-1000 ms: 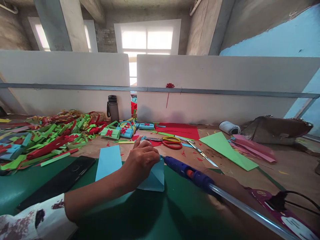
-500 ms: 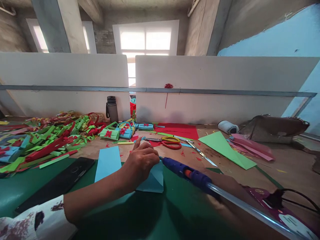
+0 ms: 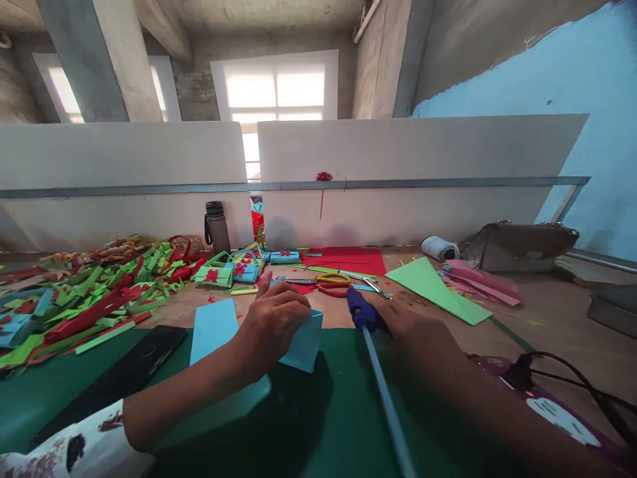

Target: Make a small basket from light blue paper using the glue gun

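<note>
Blue paper [image 3: 304, 342] gripped by left hand [image 3: 279, 315], green mat [image 3: 338, 411], glue gun [image 3: 365, 313] in right hand [image 3: 398, 325], concrete room.

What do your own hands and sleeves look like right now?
The left hand has no glove; a loose white sleeve with dark, purplish-brown blotches ends partway up the forearm. The right hand is ungloved too, its forearm bare as far as the picture shows, with no sleeve in view. I see no watch on either wrist.
</note>
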A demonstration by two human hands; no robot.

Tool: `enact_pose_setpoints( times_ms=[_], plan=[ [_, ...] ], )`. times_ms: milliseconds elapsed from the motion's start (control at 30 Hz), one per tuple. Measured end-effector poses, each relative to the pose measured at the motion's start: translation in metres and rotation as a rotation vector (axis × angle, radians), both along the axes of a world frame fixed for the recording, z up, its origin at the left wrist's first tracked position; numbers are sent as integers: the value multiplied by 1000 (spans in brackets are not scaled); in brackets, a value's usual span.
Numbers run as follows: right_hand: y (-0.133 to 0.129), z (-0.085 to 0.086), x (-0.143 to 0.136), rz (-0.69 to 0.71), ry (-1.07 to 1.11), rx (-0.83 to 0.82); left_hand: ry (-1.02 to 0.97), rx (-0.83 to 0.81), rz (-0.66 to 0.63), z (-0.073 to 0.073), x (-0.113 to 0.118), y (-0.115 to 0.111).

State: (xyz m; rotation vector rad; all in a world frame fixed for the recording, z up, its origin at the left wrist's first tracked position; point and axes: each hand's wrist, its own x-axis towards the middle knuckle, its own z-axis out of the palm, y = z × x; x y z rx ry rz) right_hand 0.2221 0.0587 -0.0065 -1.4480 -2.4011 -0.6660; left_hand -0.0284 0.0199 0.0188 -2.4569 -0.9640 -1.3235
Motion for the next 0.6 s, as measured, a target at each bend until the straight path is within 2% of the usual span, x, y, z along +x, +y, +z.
enact_pose_setpoints(
  times_ms=[100,167,233,333,400,433,467,500,567,600],
  plan=[
    [2,-8,-2,-68,-108,-80,-21,18,-38,6,1,-4],
    [2,-10,-6,-76,-100,-102,-30,24,-57,8,3,-7],
    [0,-6,-11,-79,-63,-114,-36,10,-72,8,5,-9],
    [-12,9,-20,-45,33,-105,-32,-17,-87,5,8,-12],
    [-24,19,-26,49,110,-120,-22,-26,-82,2,10,-14],
    [-29,23,-30,144,166,-156,-15,-28,-79,1,11,-15],
    [-34,25,-33,305,363,-251,-6,-30,-77,-1,12,-16],
    [-38,26,-36,406,538,-335,4,-32,-75,-2,13,-17],
    [-43,24,-41,530,800,-455,18,-40,-73,-4,15,-19],
    [-45,22,-42,548,880,-490,22,-46,-69,-5,16,-20]
  ],
)
